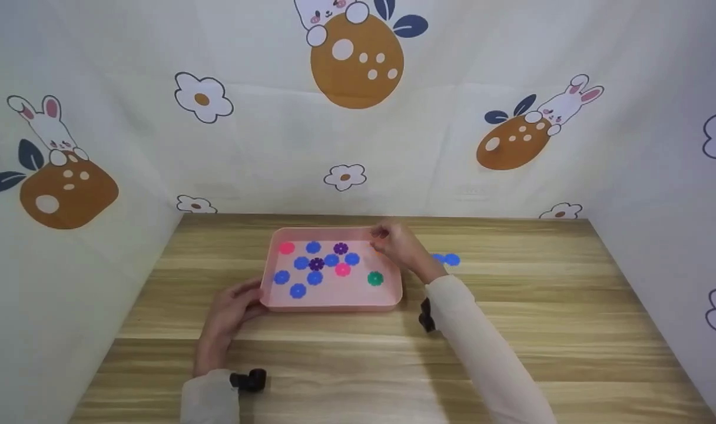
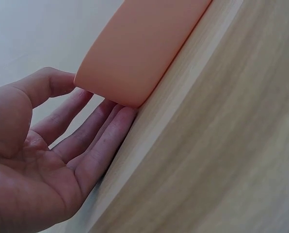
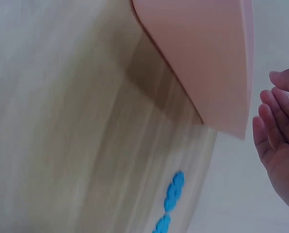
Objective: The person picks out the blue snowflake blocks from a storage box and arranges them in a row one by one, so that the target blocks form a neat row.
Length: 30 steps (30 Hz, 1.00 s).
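Observation:
A shallow pink tray (image 1: pixel 334 307) stands on the table with flower-shaped plastic pieces spread over its floor: several blue ones (image 1: pixel 298 291), two purple ones (image 1: pixel 316 264), two pink ones (image 1: pixel 342 270) and a green one (image 1: pixel 375 278). At its front left corner my left hand (image 1: pixel 231 312) holds the tray; the left wrist view has the thumb at the rim and the fingers against the outer wall. My right hand (image 1: pixel 400 244) hovers over the back right corner, fingers loosely bent, with nothing showing between them in the right wrist view. A speck of orange shows below its fingertips.
Right of the tray, blue flower pieces (image 1: pixel 452 259) lie on the wooden table (image 1: pixel 540 318), partly behind my right forearm; the right wrist view shows them in a row. A patterned cloth (image 1: pixel 264 159) encloses the table at the back and both sides.

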Motion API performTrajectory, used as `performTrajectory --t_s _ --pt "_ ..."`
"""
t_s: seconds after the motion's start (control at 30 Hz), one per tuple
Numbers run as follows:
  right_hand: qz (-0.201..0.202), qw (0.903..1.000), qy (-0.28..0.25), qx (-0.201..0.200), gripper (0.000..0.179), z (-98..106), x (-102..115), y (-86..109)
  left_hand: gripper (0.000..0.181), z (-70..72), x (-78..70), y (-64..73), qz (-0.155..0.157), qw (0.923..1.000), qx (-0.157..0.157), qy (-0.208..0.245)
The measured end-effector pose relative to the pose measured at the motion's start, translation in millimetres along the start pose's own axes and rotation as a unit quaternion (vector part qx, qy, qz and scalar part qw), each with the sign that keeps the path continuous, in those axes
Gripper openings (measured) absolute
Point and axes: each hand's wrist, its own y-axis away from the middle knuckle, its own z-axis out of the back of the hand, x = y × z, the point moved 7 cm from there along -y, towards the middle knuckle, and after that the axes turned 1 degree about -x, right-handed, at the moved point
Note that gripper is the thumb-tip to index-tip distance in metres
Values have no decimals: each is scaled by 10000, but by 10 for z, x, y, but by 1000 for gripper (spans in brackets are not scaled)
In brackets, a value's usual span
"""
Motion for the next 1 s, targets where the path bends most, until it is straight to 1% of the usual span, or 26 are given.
performTrajectory --t_s 0.13,0.2,0.37,0.43,0.57,0.67,0.73,0.87,1.0 --pt "-281 9995 -99 95 32 -166 0 9 48 11 4 4 -18 10000 -3 -53" --pt "-232 9995 -160 142 32 -238 12 7 48 20 7 4 -10 9999 -43 -91" --pt "143 9992 -313 181 34 -358 63 -1 47 7 1 13 -83 9998 -46 156" --pt "177 9994 -282 124 36 -374 76 -2 47 -2 1 11 -95 9997 -26 240" --pt "121 9999 -59 -9 37 -389 88 -12 47 0 19 -4 -30 9998 -61 167" --pt "55 9999 98 -2 36 -409 86 -18 47 -1 23 -1 -6 9998 -73 171" --pt "-66 9999 51 98 35 -441 63 -23 48 -2 23 2 -5 9999 -57 132" --pt "-292 9986 -139 422 37 -526 12 -31 48 1 19 7 -2 9999 -75 73" --pt "-338 9976 -141 590 39 -579 -3 -56 48 8 19 11 38 10000 -83 38"
